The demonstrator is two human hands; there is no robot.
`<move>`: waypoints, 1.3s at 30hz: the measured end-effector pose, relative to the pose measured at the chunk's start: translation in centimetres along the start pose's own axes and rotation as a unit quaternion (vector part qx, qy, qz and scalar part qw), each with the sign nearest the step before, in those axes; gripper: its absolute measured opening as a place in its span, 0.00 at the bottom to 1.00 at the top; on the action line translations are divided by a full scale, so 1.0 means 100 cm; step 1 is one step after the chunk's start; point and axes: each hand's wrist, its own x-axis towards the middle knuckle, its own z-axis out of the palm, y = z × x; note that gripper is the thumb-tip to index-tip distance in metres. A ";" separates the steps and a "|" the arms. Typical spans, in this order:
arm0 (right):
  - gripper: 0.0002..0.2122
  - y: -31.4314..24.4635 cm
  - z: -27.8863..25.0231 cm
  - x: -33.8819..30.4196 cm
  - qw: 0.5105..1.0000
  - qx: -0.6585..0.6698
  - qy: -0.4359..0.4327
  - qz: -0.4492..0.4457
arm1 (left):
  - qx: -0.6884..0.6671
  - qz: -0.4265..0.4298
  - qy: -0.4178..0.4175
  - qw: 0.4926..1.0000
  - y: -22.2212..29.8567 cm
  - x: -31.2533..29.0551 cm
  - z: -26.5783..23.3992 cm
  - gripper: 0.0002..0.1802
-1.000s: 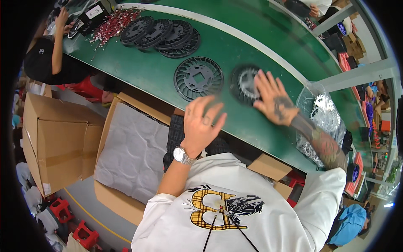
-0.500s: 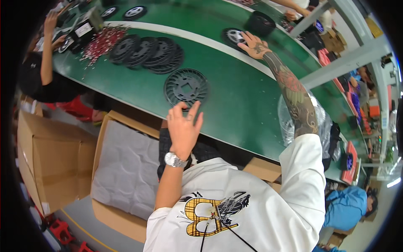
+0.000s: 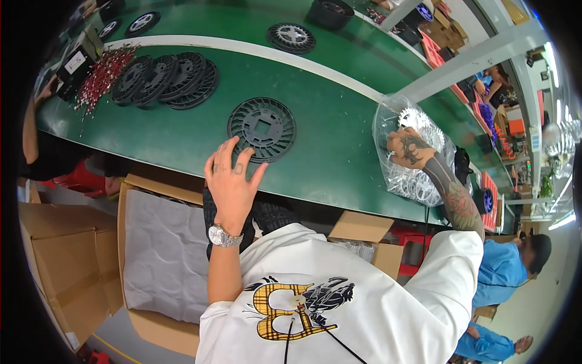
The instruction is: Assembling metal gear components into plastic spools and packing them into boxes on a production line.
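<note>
A black round wheel cover (image 3: 279,130) with slanted fins and a square centre hole lies flat on the green table. My left hand (image 3: 232,183) is at its near left edge, fingers spread and gripping nothing; whether the fingertips touch the rim I cannot tell. At the right, my right hand (image 3: 413,148) reaches into the mouth of a clear plastic bag (image 3: 388,115) full of silvery star-shaped parts (image 3: 424,127). Its fingers are curled down among them, and what they hold is hidden. A black wheel with silver spokes (image 3: 291,37) lies beyond the white strip.
Several overlapping black covers (image 3: 176,76) lie at the left, beside a heap of small red and silver pieces (image 3: 104,76). A black cylindrical stack (image 3: 330,13) stands at the back. Below the table edge is an open carton (image 3: 159,330) with grey padding. A grey metal post (image 3: 461,64) slants across the right.
My right hand has left the silver-spoked wheel and come back right into the plastic bag. My left hand stays by the black cover. The whole view has shifted right.
</note>
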 end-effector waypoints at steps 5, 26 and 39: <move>0.12 -0.016 -0.018 -0.013 0.993 0.093 -0.067 0.024 | -0.007 0.001 -0.001 1.000 -0.001 0.000 0.002 0.20; 0.08 -0.114 -0.059 0.039 0.961 -0.131 0.234 -0.064 | -0.013 -0.005 0.002 1.000 0.000 -0.001 -0.004 0.19; 0.12 -0.131 -0.033 0.047 0.952 0.188 0.213 -0.112 | -0.036 0.029 0.028 0.999 -0.006 -0.003 -0.003 0.18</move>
